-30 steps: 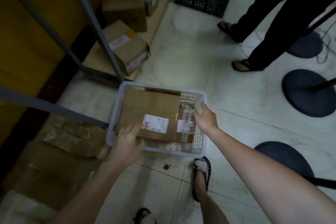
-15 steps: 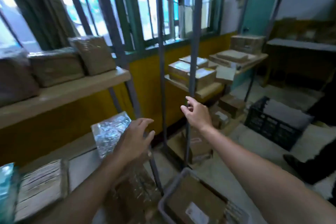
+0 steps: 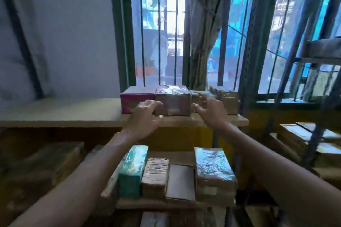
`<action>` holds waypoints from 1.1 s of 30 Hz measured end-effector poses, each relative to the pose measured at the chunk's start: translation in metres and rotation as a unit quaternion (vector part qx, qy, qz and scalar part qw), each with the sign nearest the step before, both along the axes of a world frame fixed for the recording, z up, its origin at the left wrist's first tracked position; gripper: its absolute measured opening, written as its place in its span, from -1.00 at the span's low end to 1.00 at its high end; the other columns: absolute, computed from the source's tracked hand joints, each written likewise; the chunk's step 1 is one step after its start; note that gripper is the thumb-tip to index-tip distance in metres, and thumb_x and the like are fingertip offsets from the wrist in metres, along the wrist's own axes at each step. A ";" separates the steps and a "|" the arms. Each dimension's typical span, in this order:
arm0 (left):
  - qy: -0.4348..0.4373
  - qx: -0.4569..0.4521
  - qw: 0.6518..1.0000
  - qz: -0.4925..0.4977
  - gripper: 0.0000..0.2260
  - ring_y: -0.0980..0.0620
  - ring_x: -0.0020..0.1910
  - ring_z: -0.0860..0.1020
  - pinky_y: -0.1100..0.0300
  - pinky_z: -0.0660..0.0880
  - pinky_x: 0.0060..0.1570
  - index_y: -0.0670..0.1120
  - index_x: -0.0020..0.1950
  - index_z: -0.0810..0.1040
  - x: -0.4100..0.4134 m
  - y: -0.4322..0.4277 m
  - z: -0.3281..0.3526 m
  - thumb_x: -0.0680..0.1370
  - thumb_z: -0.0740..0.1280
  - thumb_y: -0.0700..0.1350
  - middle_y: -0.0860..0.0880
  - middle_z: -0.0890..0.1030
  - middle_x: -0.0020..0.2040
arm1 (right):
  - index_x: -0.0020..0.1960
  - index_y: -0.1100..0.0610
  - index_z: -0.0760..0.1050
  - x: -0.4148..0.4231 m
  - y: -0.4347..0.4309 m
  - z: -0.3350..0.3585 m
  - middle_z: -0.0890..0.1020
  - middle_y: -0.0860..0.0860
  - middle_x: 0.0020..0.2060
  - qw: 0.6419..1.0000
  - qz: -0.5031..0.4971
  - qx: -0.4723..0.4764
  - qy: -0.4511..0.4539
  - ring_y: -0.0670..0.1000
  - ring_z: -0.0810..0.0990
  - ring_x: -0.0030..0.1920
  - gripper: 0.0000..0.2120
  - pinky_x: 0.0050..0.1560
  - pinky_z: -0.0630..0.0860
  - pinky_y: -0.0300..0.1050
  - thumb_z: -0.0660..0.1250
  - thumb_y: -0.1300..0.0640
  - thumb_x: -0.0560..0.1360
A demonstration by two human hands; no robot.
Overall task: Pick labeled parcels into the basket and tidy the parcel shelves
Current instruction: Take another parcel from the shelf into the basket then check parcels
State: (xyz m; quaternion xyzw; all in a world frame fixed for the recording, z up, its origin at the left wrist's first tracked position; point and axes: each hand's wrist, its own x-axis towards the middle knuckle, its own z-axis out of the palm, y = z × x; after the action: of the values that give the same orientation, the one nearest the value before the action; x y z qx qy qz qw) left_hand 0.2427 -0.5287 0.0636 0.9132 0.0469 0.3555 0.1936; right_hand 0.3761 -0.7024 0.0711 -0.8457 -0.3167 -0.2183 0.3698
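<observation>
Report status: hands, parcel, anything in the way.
Left hand and right hand open, flanking brown parcel on shelf. No grip yet. Pink box against its left, wrapped parcel right.

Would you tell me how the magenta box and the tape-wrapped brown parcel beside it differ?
The magenta box looks plain; the tape-wrapped brown parcel shines with clear tape. The magenta box ends the row on the left; the brown parcel sits between it and another parcel. Left hand and right hand reach either side of the brown parcel, not the magenta box. Both rest on the upper shelf, side by side.
</observation>
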 end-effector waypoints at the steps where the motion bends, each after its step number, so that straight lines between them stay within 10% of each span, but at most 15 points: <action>1: -0.008 -0.010 1.000 0.022 -0.66 -0.01 0.24 0.44 0.17 0.40 0.13 -0.02 0.26 0.47 -0.007 0.016 0.003 0.48 0.34 -0.06 -0.03 0.49 0.29 | 0.34 0.14 0.40 -0.007 0.019 0.004 0.58 0.12 0.20 1.000 0.026 -0.010 -0.012 0.09 0.56 0.16 -0.54 0.06 0.44 -0.14 0.33 -0.01 0.50; 8: 0.025 -0.034 0.994 0.100 -0.54 -0.07 0.26 0.43 0.14 0.39 0.18 -0.07 0.31 0.39 -0.019 0.127 -0.004 0.45 0.39 -0.07 -0.12 0.45 0.31 | 0.30 0.11 0.41 -0.020 0.132 0.002 0.56 0.08 0.22 0.988 0.110 -0.076 -0.074 0.09 0.52 0.20 -0.56 0.09 0.38 -0.19 0.35 -0.01 0.48; 17: 0.058 -0.014 0.998 0.002 -0.35 -0.05 0.30 0.41 0.15 0.37 0.18 0.02 0.38 0.30 0.029 0.233 -0.004 0.36 0.48 0.02 -0.04 0.44 0.35 | 0.46 -0.02 0.18 0.031 0.219 0.031 0.24 -0.01 0.48 0.939 -0.021 -0.319 -0.123 0.04 0.10 0.51 -0.36 0.44 0.01 0.24 0.26 -0.20 0.47; 22: 0.088 0.004 0.995 -0.056 -0.28 -0.06 0.26 0.44 0.24 0.35 0.07 0.04 0.40 0.24 0.056 0.264 -0.019 0.33 0.51 -0.04 -0.07 0.46 0.32 | 0.31 0.02 0.38 0.034 0.238 0.023 0.48 -0.02 0.29 0.918 -0.011 -0.384 -0.098 0.04 0.29 0.41 -0.61 0.39 0.06 0.38 0.17 -0.11 0.55; 26: 0.079 0.037 0.994 -0.070 -0.19 -0.07 0.29 0.38 0.11 0.42 0.15 0.06 0.45 0.14 0.059 0.289 -0.022 0.31 0.49 -0.14 -0.08 0.41 0.36 | 0.26 0.05 0.45 0.031 0.249 0.041 0.55 0.03 0.21 0.922 0.027 -0.369 -0.111 0.07 0.40 0.31 -0.67 0.32 0.28 0.21 0.19 -0.06 0.56; 33: -0.067 -0.023 0.994 -0.080 -0.05 0.10 0.24 0.31 0.03 0.32 0.23 0.11 0.47 0.10 0.036 0.310 -0.001 0.19 0.43 0.31 -0.04 0.40 0.34 | 0.19 0.20 0.55 -0.001 0.281 0.103 0.62 0.04 -0.04 0.961 0.207 -0.183 0.017 -0.04 0.56 -0.09 -0.75 -0.09 0.49 -0.28 0.26 0.19 0.54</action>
State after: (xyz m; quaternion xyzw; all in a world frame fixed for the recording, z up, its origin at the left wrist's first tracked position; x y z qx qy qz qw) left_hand 0.2785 -0.2190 0.0623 0.8833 -0.0308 0.3983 0.2452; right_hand 0.3747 -0.4216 0.1744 -0.8185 -0.5133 -0.0609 0.2506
